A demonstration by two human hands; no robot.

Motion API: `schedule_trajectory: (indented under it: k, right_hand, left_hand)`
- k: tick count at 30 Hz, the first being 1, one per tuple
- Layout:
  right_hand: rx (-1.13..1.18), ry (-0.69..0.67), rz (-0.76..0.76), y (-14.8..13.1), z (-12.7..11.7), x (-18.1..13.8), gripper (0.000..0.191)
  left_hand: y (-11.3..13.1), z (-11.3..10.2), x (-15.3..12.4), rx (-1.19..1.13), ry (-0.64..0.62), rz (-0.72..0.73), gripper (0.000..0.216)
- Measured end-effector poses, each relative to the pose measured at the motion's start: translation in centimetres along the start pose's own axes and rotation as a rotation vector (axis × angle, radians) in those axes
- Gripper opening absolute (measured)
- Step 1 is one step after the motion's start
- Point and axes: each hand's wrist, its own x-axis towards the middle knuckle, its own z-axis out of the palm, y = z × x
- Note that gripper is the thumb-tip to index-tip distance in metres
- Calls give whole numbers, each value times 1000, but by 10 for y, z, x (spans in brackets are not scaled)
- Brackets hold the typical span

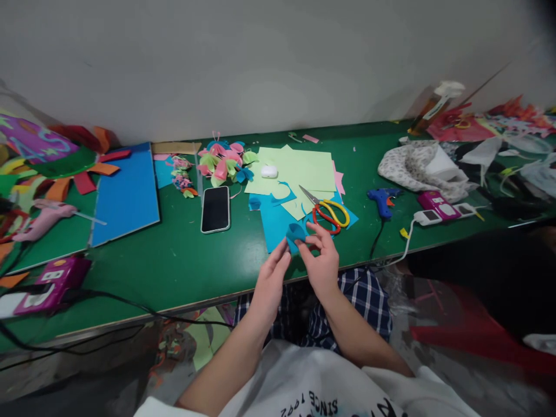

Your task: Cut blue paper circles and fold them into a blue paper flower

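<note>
A small curled piece of blue craft foam (295, 233) is pinched between my two hands above the table's front edge. My left hand (274, 270) grips its left side with the fingers pressed together. On the other side, the thumb and fingers of my right hand (321, 255) close on the piece. Just beyond my right hand lie scissors (326, 212) with one red and one yellow handle, on cut blue sheets (270, 227). Light green sheets (310, 168) and a small white case (269, 171) are behind them.
Left of the sheets are a phone (216, 209) and a cluster of coloured foam petals (226, 161). A blue glue gun (384, 200) and a purple power strip (438, 206) with cords lie right. A pink glue gun (46, 219) and blue board (125, 194) are at left.
</note>
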Motion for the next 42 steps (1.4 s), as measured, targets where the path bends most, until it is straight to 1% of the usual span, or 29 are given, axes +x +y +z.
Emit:
schedule_trajectory:
  k: [2,6,9,12,16,21,27,34,39,42]
  right_hand:
    - [-9,-26,20,2,-1,1,35]
    - [1,-83,80,4,-4,5,19]
    - [30,-125,115,5,-3,6,16]
    - [59,-133,128,5,-2,7,14]
    - [98,-128,128,7,-2,8,11]
    - [130,-126,131,10,-3,8,11]
    - [154,-130,140,10,-3,8,9]
    - [159,-133,157,7,0,6,8]
    - [160,-133,171,12,1,5,10]
    - [163,-145,175,16,2,6,10]
  left_hand:
    - [-1,-1,-1,66,-11,38,52]
    - [0,-4,-2,221,-42,121,54]
    - [4,-7,-3,334,-49,173,51]
    - [6,-9,-4,403,-59,196,52]
    - [2,-9,-3,441,-74,206,53]
    - [-7,-11,-1,421,-94,178,55]
    - [-6,-13,1,380,-94,176,54]
    - [-7,-5,-1,230,-115,135,65]
    - [-5,-2,-1,129,-87,98,65]
    - [-4,-3,-1,103,-91,79,68]
